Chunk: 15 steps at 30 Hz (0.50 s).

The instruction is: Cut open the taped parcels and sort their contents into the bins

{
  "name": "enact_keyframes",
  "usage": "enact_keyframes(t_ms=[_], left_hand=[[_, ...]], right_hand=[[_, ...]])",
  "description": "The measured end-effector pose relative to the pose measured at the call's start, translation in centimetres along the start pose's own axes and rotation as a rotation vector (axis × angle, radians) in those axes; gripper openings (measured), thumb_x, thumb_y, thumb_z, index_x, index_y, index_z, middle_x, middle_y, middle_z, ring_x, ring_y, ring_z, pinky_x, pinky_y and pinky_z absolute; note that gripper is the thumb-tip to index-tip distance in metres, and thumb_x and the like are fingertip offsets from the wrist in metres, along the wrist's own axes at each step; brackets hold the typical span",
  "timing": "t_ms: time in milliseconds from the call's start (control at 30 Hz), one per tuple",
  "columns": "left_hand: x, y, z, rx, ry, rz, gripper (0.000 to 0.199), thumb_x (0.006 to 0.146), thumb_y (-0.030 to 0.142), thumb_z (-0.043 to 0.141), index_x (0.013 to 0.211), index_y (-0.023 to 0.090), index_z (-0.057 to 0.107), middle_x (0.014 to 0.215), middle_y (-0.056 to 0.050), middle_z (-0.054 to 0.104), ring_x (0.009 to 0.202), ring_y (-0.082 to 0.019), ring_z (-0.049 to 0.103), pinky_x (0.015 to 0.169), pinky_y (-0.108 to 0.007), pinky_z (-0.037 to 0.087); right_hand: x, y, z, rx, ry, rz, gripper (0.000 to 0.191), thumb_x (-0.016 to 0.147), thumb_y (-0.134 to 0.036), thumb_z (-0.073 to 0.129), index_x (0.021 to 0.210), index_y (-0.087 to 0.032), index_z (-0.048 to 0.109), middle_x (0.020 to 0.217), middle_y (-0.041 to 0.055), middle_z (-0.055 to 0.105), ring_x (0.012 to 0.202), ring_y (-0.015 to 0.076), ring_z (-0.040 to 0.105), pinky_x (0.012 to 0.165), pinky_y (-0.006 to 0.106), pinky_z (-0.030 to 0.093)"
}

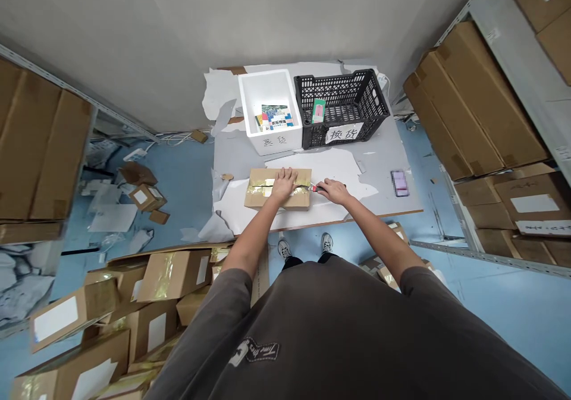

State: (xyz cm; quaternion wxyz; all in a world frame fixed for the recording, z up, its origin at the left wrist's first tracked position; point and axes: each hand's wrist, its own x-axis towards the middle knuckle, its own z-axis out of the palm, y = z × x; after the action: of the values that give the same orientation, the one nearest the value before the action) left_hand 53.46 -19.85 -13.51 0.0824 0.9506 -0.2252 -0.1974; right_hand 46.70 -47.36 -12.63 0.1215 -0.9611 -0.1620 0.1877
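Observation:
A taped cardboard box (257, 193) lies on the white-topped table (379, 150) in front of me, with a dark slit along its taped middle seam. My left hand (284, 185) lies on its top, fingers spread, pressing on the lid near the seam. In my right hand (333, 190), at the box's right end, is a box cutter (317, 188) with a red and black handle. Its tip points left at the end of the seam; how far the blade sits in the tape is too small to tell.
A white foam box (280, 141) with books and a black plastic crate (343, 100) stand behind. A phone (400, 183) lies at the right. Cartons (172, 275) pile up at lower left; shelves of boxes (482, 109) flank the table.

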Motion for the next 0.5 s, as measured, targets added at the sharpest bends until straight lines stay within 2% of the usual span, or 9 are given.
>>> enact_keyframes(t_ms=[167,333,500], left_hand=[[-0.6,0.5,0.9,0.0,0.014,-0.007,0.076,0.109,0.042,0.054,0.18,0.022,0.037,0.189,-0.02,0.025,0.178,-0.041,0.012,0.141,-0.071,0.013],[-0.7,0.4,1.6,-0.013,0.006,0.001,0.081,0.107,0.048,0.06,0.179,0.019,0.037,0.19,-0.023,0.02,0.179,-0.043,0.006,0.14,-0.071,0.008],[-1.1,0.4,2.3,-0.004,0.031,0.0,0.074,0.111,0.044,0.052,0.179,0.019,0.038,0.189,-0.023,0.023,0.178,-0.042,0.01,0.14,-0.071,0.009]], right_hand=[[0.5,1.3,-0.3,-0.065,-0.016,-0.054,0.041,0.119,-0.044,0.051,0.149,-0.027,0.07,0.133,0.015,0.07,0.113,0.03,0.069,0.089,0.035,0.046],[0.6,2.1,0.3,-0.027,-0.018,-0.04,0.04,0.119,-0.044,0.05,0.15,-0.029,0.07,0.133,0.0129,0.071,0.117,0.0293,0.069,0.088,0.034,0.048],[1.9,1.7,0.4,0.005,-0.006,-0.028,0.039,0.119,-0.043,0.05,0.149,-0.029,0.07,0.136,0.0127,0.071,0.12,0.0297,0.069,0.09,0.034,0.049]])
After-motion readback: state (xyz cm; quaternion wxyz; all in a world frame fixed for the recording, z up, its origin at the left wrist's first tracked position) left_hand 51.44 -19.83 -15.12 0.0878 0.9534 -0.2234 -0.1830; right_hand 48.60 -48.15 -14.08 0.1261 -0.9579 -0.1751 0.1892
